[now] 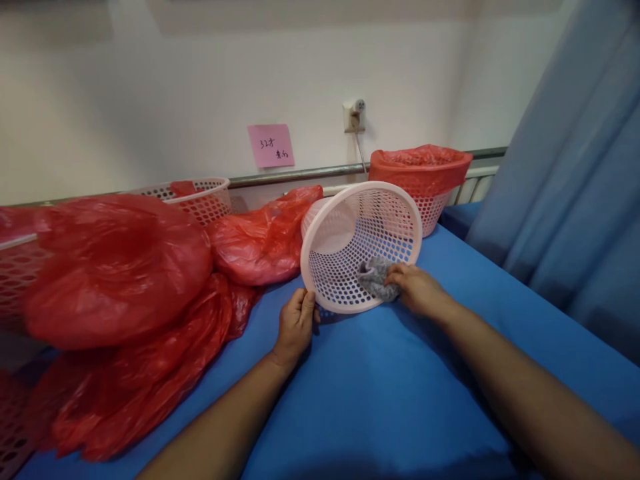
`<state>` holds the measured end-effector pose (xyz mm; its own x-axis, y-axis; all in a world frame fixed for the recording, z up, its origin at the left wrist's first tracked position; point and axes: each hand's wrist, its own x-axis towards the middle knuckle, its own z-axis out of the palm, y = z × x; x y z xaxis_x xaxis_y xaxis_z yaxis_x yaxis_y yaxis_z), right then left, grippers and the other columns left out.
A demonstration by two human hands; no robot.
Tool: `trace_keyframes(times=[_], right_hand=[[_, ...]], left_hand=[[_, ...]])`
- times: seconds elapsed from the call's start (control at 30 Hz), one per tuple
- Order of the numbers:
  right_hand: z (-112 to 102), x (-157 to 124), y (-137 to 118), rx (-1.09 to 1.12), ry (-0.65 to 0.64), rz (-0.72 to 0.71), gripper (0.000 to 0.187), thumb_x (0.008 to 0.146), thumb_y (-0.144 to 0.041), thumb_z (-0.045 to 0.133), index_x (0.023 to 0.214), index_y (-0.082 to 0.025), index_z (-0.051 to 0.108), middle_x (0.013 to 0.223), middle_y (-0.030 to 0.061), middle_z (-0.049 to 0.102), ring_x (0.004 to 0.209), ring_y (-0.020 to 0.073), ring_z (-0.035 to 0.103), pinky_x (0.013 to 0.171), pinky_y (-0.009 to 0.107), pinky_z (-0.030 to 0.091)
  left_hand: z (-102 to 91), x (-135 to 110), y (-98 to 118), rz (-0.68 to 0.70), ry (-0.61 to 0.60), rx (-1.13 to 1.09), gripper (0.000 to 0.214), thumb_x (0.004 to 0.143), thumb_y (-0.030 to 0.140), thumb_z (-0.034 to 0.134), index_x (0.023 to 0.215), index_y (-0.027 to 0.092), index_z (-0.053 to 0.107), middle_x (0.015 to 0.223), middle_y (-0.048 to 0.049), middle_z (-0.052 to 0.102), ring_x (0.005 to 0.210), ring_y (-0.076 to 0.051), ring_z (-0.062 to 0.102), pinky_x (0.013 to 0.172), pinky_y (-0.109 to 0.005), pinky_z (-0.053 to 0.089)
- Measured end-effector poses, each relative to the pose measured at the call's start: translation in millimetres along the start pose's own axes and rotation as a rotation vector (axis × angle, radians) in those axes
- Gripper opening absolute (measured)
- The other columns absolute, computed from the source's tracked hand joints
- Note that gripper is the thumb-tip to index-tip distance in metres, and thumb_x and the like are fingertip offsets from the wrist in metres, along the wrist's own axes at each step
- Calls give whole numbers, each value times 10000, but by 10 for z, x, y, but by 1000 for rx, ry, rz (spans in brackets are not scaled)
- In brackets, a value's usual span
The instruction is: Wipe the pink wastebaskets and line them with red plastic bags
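A white perforated plastic basket (pixel 361 189) lies tipped on its side on the blue-covered bed (pixel 380 400), its mouth facing me. My left hand (pixel 296 323) is closed on the lower left of its rim, thumb on top. In my right hand (pixel 415 288) is a crumpled grey cloth (pixel 377 277), pressed against the inner wall near the basket's lower right rim. Part of the cloth is hidden behind my fingers.
Red plastic bags (pixel 120 267) are heaped at left, with another basket (pixel 220 190) behind them. A red-lined basket (pixel 425 173) stands at the back right. A metal rail (pixel 295 176), a wall socket (pixel 354 118) and a pink note (pixel 271 145) are behind. A blue curtain (pixel 560 200) hangs at right.
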<state>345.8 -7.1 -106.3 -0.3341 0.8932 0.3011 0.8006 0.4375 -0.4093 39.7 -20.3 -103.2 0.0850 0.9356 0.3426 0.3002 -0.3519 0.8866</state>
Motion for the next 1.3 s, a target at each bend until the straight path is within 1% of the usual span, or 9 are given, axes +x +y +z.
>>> trace_keyframes(times=[0.1,0.23,0.37,0.6,0.77,0.97,1.1,1.2,1.3], right_hand=[[-135,-19,34,-252,134,178,476,857,21,458,1158,-214,744,1376,111,609,1121,292,573,972,460,466],[-83,-29,-28,-248,85,160,465,832,30,470,1134,-180,755,1310,131,640,1059,267,587,941,426,475],[126,-11,-92,15,-62,-13,550,677,54,490,1090,-198,752,1096,93,692,1019,233,625,931,380,499],[283,-9,-202,516,-159,-185,567,607,13,525,1068,-253,719,1104,28,663,1084,205,627,1027,390,487],[231,-20,-181,354,-109,-128,584,640,14,548,1135,-255,700,1155,47,648,1108,221,619,1023,385,489],[18,-15,-12,-29,-15,99,458,808,-113,609,1251,-201,690,1215,124,631,1137,291,604,1043,440,456],[35,-20,-79,-16,-112,86,516,795,-111,638,1304,-196,661,1178,118,635,1088,270,621,1001,397,481],[119,-53,-215,71,-126,30,778,790,-121,686,1525,-244,463,1208,100,618,1112,257,615,1022,403,479],[204,-90,-345,141,-133,-84,894,813,-115,699,1598,-338,334,1302,83,570,1166,235,602,1054,411,475]], left_hand=[[-34,33,34,1,27,-1,453,1020,553,462,721,214,489,581,66,500,434,-85,478,421,-197,420],[-38,40,32,3,-8,-9,434,1016,560,453,753,217,492,596,67,507,444,-94,484,418,-202,432],[46,2,-27,4,-145,-10,332,992,507,512,863,205,558,647,41,614,534,-128,594,532,-243,524],[178,-53,-47,19,-396,2,230,870,400,679,879,174,719,748,-37,752,685,-190,703,691,-304,577],[91,-46,-6,7,-230,-29,276,976,454,545,891,197,594,699,13,679,606,-145,655,601,-263,560],[-2,-23,6,-7,-11,-45,310,1026,504,453,893,225,475,625,88,498,461,-86,468,445,-188,437],[63,-38,5,-20,-147,-33,273,988,473,534,938,206,559,671,50,609,547,-117,583,540,-230,524],[147,-49,-35,-22,-310,-14,236,882,396,688,984,184,666,812,-17,736,681,-164,681,674,-290,584],[196,-43,-103,-25,-372,-13,267,881,377,674,1054,176,703,990,-71,775,811,-201,722,755,-329,600]])
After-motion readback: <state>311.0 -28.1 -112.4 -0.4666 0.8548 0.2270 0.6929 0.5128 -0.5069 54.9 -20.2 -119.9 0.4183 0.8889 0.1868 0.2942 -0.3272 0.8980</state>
